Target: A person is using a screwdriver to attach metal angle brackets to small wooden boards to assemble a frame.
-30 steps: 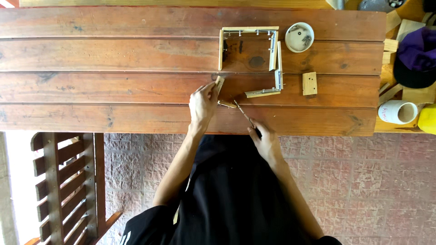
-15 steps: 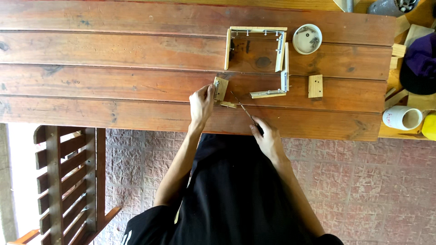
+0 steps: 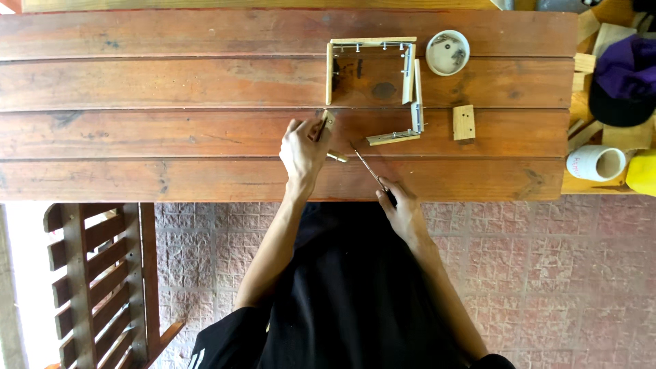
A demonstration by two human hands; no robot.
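My left hand [image 3: 303, 149] grips a small pale wooden block [image 3: 326, 124] and holds it down on the dark wooden table [image 3: 171, 130]. My right hand [image 3: 402, 210] sits at the table's near edge, closed around a thin screwdriver [image 3: 369, 171] whose tip points up-left toward the block. A small screw or peg [image 3: 336, 157] lies between the two. Just beyond stands a partly built frame of light wooden strips [image 3: 372, 85] with metal screws along its top and right sides.
A small round white dish [image 3: 447, 52] holding screws sits right of the frame, and a loose wooden block [image 3: 464, 122] below it. At the far right are a white cup [image 3: 596, 163], a purple cap [image 3: 625, 78] and wood scraps. A slatted wooden chair [image 3: 102, 273] stands lower left.
My left hand has kept the block pinned while shifting slightly with it. My right hand has drawn back a little toward the table edge with the screwdriver.
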